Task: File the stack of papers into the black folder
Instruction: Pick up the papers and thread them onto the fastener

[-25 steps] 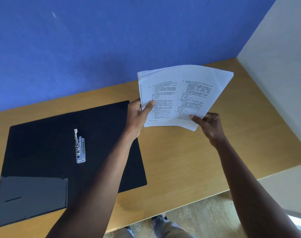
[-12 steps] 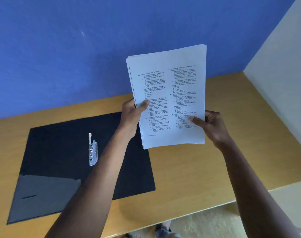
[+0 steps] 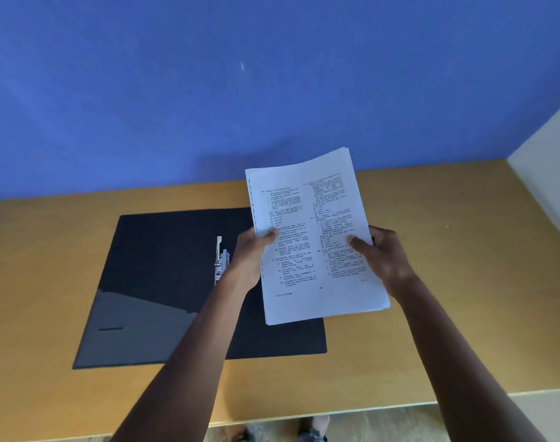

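Note:
A stack of white printed papers is held upright in the air above the right part of the black folder. My left hand grips the stack's left edge with the thumb on the front page. My right hand grips its right edge the same way. The folder lies open and flat on the wooden desk, with a silver metal clip standing at its middle. My left forearm hides part of the clip and of the folder's right half.
A blue wall rises right behind the desk, and a white wall closes its right end. The desk's front edge runs below my arms, with floor and shoes beneath it.
The stack went from bowed and tilted to upright and straight, then came lower and left over the folder's right side. Both hands kept their grip on it.

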